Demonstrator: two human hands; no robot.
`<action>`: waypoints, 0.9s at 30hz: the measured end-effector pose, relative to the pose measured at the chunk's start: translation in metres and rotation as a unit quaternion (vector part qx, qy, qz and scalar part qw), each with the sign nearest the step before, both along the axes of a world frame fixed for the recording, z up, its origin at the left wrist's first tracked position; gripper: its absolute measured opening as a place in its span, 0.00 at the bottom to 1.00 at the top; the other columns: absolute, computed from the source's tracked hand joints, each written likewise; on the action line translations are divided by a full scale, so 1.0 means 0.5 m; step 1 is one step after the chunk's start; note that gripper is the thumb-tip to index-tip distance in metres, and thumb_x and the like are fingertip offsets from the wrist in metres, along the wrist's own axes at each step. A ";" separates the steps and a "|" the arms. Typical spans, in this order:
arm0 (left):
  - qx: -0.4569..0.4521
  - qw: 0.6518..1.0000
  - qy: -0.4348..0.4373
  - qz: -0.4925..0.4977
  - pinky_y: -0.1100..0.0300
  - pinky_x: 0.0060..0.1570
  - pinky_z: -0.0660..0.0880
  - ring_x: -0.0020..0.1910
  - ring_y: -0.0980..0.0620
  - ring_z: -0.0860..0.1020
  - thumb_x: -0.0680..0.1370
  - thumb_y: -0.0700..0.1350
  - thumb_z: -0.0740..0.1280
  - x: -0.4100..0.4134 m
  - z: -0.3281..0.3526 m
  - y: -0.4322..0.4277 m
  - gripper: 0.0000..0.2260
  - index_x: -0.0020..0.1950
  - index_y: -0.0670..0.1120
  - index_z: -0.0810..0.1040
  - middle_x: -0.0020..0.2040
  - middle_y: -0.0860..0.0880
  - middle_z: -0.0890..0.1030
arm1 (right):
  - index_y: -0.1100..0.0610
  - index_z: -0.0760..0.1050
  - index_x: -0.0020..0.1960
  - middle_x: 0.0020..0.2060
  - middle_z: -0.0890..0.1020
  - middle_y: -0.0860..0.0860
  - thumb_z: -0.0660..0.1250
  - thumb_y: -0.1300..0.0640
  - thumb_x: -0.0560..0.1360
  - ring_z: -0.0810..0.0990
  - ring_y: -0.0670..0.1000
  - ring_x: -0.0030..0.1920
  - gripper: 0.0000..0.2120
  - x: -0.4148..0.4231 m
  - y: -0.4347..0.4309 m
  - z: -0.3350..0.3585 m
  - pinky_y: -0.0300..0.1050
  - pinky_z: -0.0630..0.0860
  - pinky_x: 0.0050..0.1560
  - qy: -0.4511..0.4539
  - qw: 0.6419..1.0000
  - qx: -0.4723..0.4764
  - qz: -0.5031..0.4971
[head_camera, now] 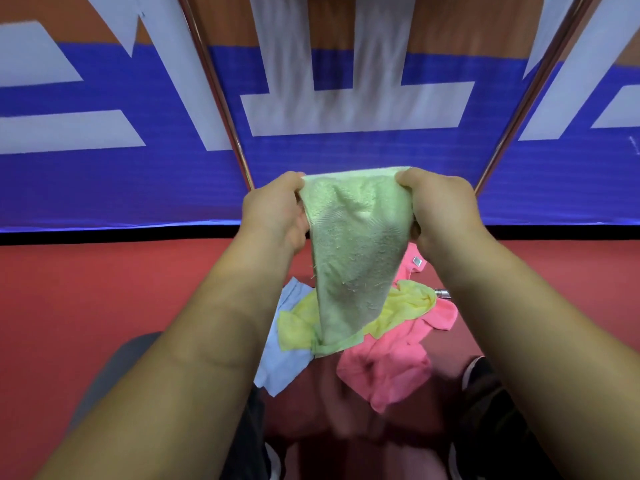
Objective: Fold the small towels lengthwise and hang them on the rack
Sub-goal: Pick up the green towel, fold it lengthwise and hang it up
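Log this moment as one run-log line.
phase: holding up | left hand: grips green towel top corner | right hand: grips other top corner | below: yellow towel, pink towel, blue towel

Likely sports hall or event venue: red floor [69, 289] — blue banner [104, 188], large white lettering [346, 112].

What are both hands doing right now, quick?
Left hand: grips the top left corner of the green towel.
Right hand: grips the towel's top right corner.
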State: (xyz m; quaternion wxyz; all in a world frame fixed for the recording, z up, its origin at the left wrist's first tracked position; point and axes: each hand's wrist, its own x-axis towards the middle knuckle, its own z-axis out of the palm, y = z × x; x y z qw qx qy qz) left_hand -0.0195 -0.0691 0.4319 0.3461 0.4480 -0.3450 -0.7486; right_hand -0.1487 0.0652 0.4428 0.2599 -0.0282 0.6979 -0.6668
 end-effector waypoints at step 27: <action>-0.356 0.930 -0.085 -0.039 0.45 0.52 0.86 0.45 0.53 0.87 0.80 0.42 0.74 -0.018 0.033 0.122 0.08 0.56 0.51 0.88 0.45 0.52 0.89 | 0.46 0.86 0.56 0.40 0.87 0.43 0.65 0.54 0.86 0.85 0.42 0.41 0.10 0.097 0.009 0.022 0.33 0.76 0.39 0.308 0.948 -0.001 0.085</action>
